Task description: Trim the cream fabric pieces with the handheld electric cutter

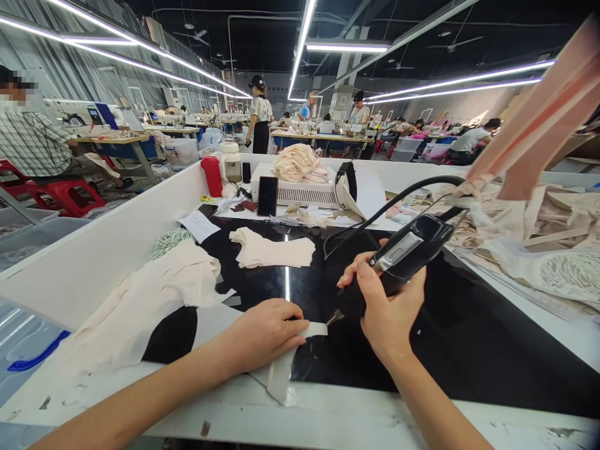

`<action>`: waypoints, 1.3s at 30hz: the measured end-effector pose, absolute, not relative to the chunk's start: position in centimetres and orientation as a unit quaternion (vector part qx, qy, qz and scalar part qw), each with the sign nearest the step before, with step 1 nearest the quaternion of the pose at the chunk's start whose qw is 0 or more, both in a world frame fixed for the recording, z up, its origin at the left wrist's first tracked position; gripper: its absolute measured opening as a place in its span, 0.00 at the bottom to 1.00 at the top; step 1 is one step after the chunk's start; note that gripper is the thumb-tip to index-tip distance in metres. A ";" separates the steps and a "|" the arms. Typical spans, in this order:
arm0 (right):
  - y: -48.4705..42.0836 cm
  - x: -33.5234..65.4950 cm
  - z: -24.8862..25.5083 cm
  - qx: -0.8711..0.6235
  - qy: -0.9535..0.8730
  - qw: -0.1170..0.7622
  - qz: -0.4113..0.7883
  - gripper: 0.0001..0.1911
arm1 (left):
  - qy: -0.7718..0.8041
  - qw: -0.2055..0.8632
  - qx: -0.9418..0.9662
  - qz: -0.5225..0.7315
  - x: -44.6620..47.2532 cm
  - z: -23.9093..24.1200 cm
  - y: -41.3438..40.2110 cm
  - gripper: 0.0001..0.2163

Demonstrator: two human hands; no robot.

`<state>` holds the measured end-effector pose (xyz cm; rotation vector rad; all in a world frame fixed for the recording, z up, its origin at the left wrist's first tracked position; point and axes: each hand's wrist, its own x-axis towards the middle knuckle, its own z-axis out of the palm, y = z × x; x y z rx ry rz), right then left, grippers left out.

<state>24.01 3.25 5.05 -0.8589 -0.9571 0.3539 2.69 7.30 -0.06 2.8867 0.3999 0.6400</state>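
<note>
**Head view: cutting a fabric strip on the black worktop**

My left hand (269, 331) lies flat, fingers pressing a pale fabric strip (300, 340) at lower centre of the frame. My right hand (384, 306) is wrapped around a corded black electric cutter (398, 262), tip touching the strip's end. Judged step: trimming in progress. Next move needs a steady tip and the strip held taut. Cut pieces (272, 250) stack just above centre.

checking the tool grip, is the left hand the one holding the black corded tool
No, the right hand holds the black corded tool, while the left hand lies flat on a pale strip on the black worktop.
</note>
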 end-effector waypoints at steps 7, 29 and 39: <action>3.2 24.2 5.1 -0.400 -0.450 0.781 0.162 0.20 | 0.135 0.036 0.966 0.217 2.0 -0.3 6.6 0.07; 3.3 23.9 6.4 -0.397 -0.409 0.802 0.178 0.26 | 0.117 -0.057 0.954 0.271 3.6 -1.6 6.3 0.07; 3.9 22.2 6.1 -0.376 -0.423 0.796 0.215 0.26 | 0.110 -0.055 0.950 0.288 4.0 -1.7 6.4 0.07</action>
